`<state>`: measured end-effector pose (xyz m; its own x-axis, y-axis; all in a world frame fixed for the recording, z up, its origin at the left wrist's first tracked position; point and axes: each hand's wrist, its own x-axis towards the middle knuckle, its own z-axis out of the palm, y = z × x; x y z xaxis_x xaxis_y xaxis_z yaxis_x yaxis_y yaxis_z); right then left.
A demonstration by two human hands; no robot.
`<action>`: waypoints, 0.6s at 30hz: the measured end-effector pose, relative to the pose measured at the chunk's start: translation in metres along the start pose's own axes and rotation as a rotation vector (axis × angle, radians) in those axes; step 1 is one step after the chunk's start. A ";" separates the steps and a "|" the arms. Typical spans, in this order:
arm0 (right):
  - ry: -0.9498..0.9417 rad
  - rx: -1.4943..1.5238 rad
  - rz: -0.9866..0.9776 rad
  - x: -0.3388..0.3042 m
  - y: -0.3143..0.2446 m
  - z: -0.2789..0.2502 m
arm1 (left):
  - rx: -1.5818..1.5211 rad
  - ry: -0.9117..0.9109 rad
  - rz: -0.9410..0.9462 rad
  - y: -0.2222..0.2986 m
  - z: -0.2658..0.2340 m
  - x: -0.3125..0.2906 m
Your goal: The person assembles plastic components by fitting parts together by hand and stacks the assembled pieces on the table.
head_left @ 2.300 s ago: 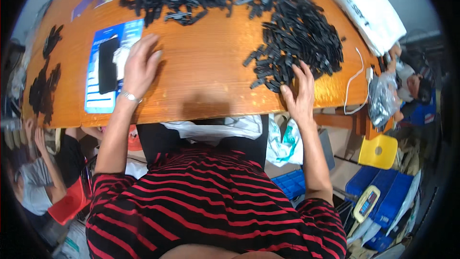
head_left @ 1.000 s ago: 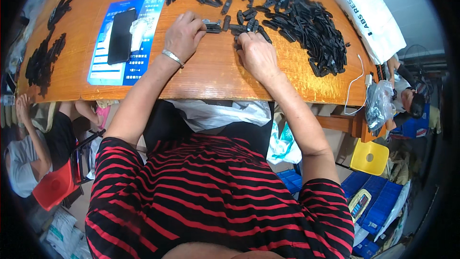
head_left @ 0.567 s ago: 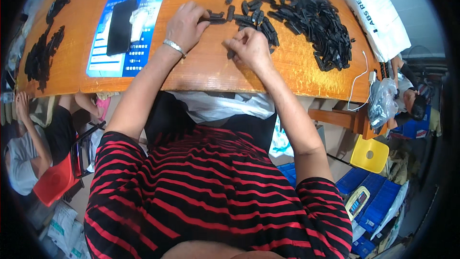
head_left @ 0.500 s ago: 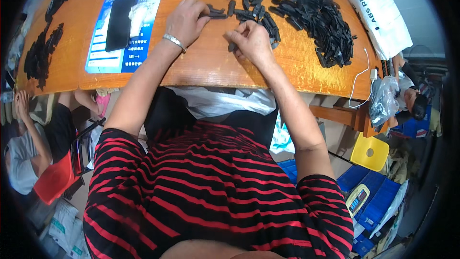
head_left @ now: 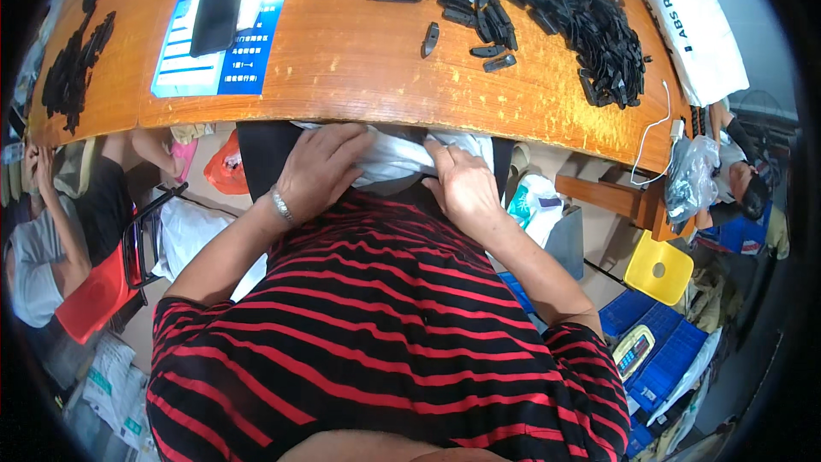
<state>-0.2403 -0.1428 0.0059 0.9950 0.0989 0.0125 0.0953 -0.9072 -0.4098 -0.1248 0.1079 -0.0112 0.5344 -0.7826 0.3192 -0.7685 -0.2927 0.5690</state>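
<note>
The left hand [head_left: 323,162] lies over the left part of a bunched white sheet [head_left: 389,156], its fingers extended toward the table and to the right. The right hand [head_left: 466,186] is at the sheet's right part, fingers bent and thumb set apart from them; whether either hand pinches the material I cannot tell. The sheet is on the lap, between the striped shirt [head_left: 376,308] and the edge of the wooden table [head_left: 333,90], its long axis running left to right along that edge.

Half a second ago both hands were over the tabletop, near the small black pieces [head_left: 483,17]; now they are down at the lap. A single black piece [head_left: 429,39] lies uncovered near where the right hand was, its long axis pointing roughly away from the person.
</note>
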 end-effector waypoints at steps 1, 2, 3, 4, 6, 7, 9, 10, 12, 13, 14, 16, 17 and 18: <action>-0.063 0.048 0.047 -0.005 0.004 0.014 | 0.070 0.003 -0.005 0.004 0.001 0.005; -0.047 0.064 0.031 -0.014 0.004 0.025 | 0.140 0.006 -0.009 0.007 0.002 0.008; -0.084 0.099 0.019 -0.019 -0.005 0.028 | 0.140 0.005 -0.013 0.003 0.003 0.006; -0.120 0.134 0.007 -0.023 -0.011 0.030 | 0.148 -0.081 0.008 -0.003 0.007 0.002; -0.120 0.117 -0.065 -0.027 -0.012 0.032 | 0.157 -0.171 0.026 -0.014 0.017 -0.016; -0.165 0.144 -0.089 -0.029 -0.010 0.028 | 0.124 -0.327 -0.038 -0.020 0.025 -0.028; -0.267 0.199 -0.140 -0.041 -0.007 0.017 | 0.027 -0.420 -0.080 -0.010 0.028 -0.045; -0.268 0.199 -0.139 -0.049 -0.007 0.009 | -0.024 -0.441 -0.072 0.001 0.020 -0.050; -0.537 0.191 -0.087 -0.058 -0.008 -0.005 | -0.080 -0.437 -0.013 0.004 0.034 -0.078; -0.599 0.217 -0.005 -0.057 -0.013 -0.018 | -0.165 -0.428 -0.012 0.012 0.033 -0.077; -0.604 0.214 -0.004 -0.051 -0.012 -0.024 | -0.170 -0.425 -0.014 0.010 0.033 -0.074; -0.637 0.492 0.056 -0.037 -0.004 -0.029 | -0.121 -0.262 0.023 0.009 0.035 -0.069; -0.711 0.605 0.107 -0.027 0.012 -0.014 | -0.093 -0.287 0.000 0.010 0.035 -0.066; -0.782 0.794 0.179 -0.009 0.020 -0.011 | -0.095 -0.288 0.002 0.010 0.031 -0.062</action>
<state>-0.2470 -0.1664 0.0076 0.6744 0.4751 -0.5653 -0.3701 -0.4450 -0.8155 -0.1762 0.1362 -0.0491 0.4005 -0.9108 0.1003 -0.7262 -0.2488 0.6409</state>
